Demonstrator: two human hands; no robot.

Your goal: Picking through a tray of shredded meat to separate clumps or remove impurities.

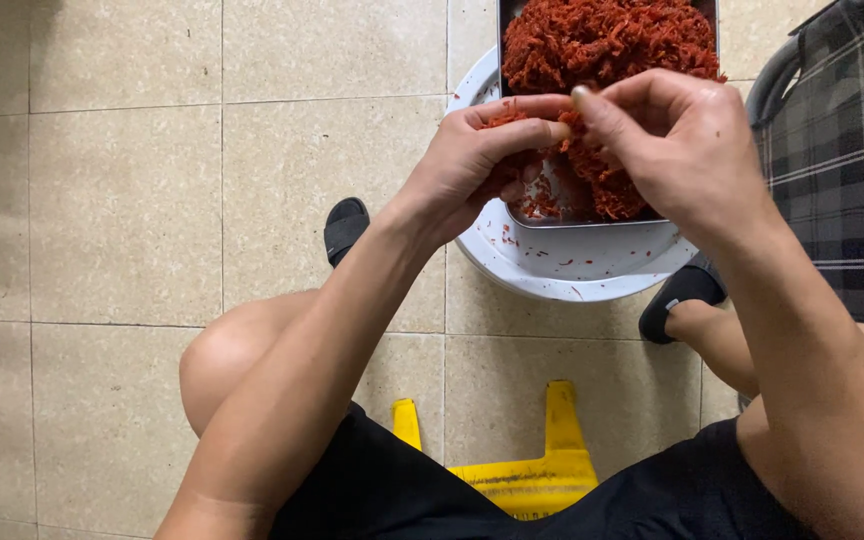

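A single head-worn camera looks almost straight down from above the seated person. It sits close over both hands [592, 150] at twelve o'clock, with knees and a yellow stool [522, 470] at six; the tilt seems slightly forward.

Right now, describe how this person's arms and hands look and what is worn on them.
Both arms are bare from above the elbow down: no sleeves, gloves, watch or rings visible. The left hand and right hand have short, unpainted nails. Black shorts cover the lap.
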